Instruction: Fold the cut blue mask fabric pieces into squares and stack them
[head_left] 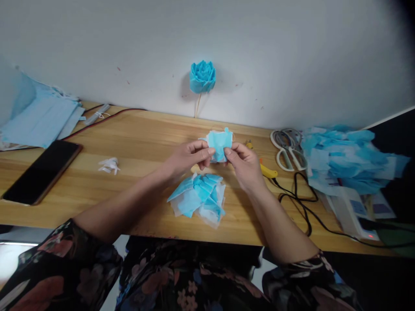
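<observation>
My left hand (191, 156) and my right hand (244, 164) both pinch a small cut piece of blue mask fabric (219, 143), held up above the wooden table (129, 142). Each hand grips one side of it between thumb and fingers. Just below my hands lies a small pile of cut blue and white fabric pieces (199, 199). A finished blue fabric rose (202, 77) on a thin stick leans against the white wall behind.
White-handled scissors (288, 149) and a yellow tool (267, 171) with a black cord lie right of my hands. A heap of blue scraps (346, 157) fills the right end. Left: a dark phone (42, 171), stacked blue masks (39, 119), a white scrap (109, 165).
</observation>
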`<state>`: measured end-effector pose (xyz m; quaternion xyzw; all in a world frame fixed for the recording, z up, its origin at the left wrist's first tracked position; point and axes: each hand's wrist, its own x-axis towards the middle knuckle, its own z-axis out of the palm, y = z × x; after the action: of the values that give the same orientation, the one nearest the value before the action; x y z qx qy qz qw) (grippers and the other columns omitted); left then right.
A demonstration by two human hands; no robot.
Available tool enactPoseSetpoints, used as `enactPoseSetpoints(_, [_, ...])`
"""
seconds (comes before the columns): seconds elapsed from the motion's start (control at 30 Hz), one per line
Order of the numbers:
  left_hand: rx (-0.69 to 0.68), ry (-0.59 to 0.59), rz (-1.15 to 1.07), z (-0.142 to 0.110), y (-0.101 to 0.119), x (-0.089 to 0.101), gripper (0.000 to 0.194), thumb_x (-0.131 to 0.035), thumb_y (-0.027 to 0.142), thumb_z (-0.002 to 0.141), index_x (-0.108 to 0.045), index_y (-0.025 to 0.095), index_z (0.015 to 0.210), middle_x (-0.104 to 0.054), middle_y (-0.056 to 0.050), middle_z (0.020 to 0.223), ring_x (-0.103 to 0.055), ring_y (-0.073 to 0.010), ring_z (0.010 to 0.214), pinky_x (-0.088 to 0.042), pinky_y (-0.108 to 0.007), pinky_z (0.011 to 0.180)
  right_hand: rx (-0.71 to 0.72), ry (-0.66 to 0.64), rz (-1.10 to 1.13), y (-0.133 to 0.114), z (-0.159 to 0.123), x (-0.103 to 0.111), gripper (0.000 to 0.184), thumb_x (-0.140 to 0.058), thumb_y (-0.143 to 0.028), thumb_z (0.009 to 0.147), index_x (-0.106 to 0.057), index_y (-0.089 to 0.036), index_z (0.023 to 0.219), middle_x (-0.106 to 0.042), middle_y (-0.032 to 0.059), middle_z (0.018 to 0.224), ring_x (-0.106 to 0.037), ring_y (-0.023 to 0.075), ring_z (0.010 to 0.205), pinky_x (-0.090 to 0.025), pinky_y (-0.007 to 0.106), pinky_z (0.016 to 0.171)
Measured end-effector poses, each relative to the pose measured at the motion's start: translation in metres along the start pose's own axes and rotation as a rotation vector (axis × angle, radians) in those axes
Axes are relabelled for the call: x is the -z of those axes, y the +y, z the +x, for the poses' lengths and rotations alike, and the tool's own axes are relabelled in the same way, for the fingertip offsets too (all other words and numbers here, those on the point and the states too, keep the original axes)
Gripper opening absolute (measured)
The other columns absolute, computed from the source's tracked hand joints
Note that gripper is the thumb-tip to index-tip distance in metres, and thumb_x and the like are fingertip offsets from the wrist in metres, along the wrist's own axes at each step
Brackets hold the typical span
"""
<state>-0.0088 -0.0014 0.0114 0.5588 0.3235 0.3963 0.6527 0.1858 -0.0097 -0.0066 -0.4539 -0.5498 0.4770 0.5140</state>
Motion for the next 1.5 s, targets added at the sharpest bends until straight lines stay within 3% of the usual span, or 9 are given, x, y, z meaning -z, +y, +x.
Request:
enactPoseSetpoints(0.2, [0.074,0.073,0.110,0.000,0.001,0.000,0.023,-0.072,0.034,0.078,-0.059,0.016,0.070,-0.056,0.005,0.059,-0.050,-0.0079,0.056,-0.040,-0.023,0.059,0.061,0.027,-0.114,-0.002,-0.001,-0.001,0.031,-0.074,-0.052,0.083,-0.068,-0.023,0.075,-0.060,-0.0041,0.062,-0.051,0.0110,0.056,-0.042,0.025,0.056])
enactPoseSetpoints(0.47, [0.083,0.124,0.207,-0.001,0.007,0.001,0.026,-0.067,0.031,0.080,-0.052,0.017,0.063,-0.053,0.004,0.056,-0.046,-0.0077,0.055,-0.035,-0.022,0.057,0.125,0.091,-0.232,-0.009,-0.003,-0.001,0.026,-0.073,-0.044,0.084,-0.067,-0.021,0.073,-0.058,-0.0041,0.060,-0.047,0.0102,0.056,-0.038,0.025,0.054])
enactPoseSetpoints(0.93, [0.139,0.038,0.252,0.001,0.000,0.003,0.026,-0.070,0.036,0.077,-0.056,0.017,0.065,-0.057,0.003,0.057,-0.048,-0.0082,0.054,-0.037,-0.022,0.055,-0.012,0.051,-0.025,-0.005,0.000,-0.001,0.030,-0.076,-0.052,0.079,-0.072,-0.023,0.083,-0.063,-0.0033,0.067,-0.054,0.0121,0.060,-0.048,0.025,0.059])
enactPoseSetpoints(1.03, [0.052,0.044,0.319,0.002,0.005,0.009,0.039,-0.067,0.046,0.083,-0.056,0.017,0.060,-0.057,0.001,0.057,-0.049,-0.0096,0.056,-0.039,-0.023,0.057,-0.001,0.061,-0.042,-0.007,0.001,-0.001,0.025,-0.076,-0.047,0.079,-0.072,-0.022,0.083,-0.064,-0.0034,0.065,-0.054,0.0117,0.059,-0.046,0.025,0.059])
enactPoseSetpoints(1.13, [-0.091,0.234,0.335,0.003,0.008,0.015,0.043,-0.062,0.051,0.089,-0.057,0.018,0.062,-0.057,0.000,0.059,-0.053,-0.0115,0.060,-0.044,-0.024,0.061,0.007,0.058,-0.074,-0.008,0.001,0.000,0.023,-0.075,-0.044,0.079,-0.072,-0.021,0.081,-0.064,-0.0032,0.064,-0.054,0.0117,0.059,-0.045,0.025,0.059])
enactPoseSetpoints(1.23, [-0.318,0.395,0.480,0.004,0.008,0.018,0.025,-0.071,0.043,0.087,-0.068,0.018,0.083,-0.070,-0.003,0.080,-0.062,-0.0146,0.075,-0.049,-0.027,0.073,0.022,0.002,-0.139,-0.010,-0.002,0.000,0.020,-0.072,-0.041,0.082,-0.072,-0.021,0.079,-0.063,-0.0026,0.062,-0.054,0.0120,0.059,-0.044,0.026,0.059])
enactPoseSetpoints(1.37, [-0.648,0.298,0.763,0.002,0.005,0.019,0.023,-0.073,0.031,0.089,-0.072,0.022,0.109,-0.072,-0.010,0.118,-0.064,-0.0230,0.113,-0.047,-0.039,0.101,0.064,-0.062,-0.265,-0.014,-0.007,-0.002,0.019,-0.066,-0.038,0.085,-0.073,-0.021,0.079,-0.060,-0.0029,0.060,-0.051,0.0113,0.055,-0.040,0.025,0.054])
enactPoseSetpoints(1.5, [-0.696,0.184,0.884,0.001,0.002,0.018,0.021,-0.070,0.035,0.092,-0.072,0.023,0.109,-0.068,-0.012,0.128,-0.062,-0.0264,0.121,-0.045,-0.045,0.105,0.167,-0.087,-0.432,-0.020,-0.012,-0.007,0.015,-0.064,-0.031,0.086,-0.073,-0.022,0.078,-0.056,-0.0044,0.057,-0.048,0.0106,0.053,-0.037,0.025,0.054])
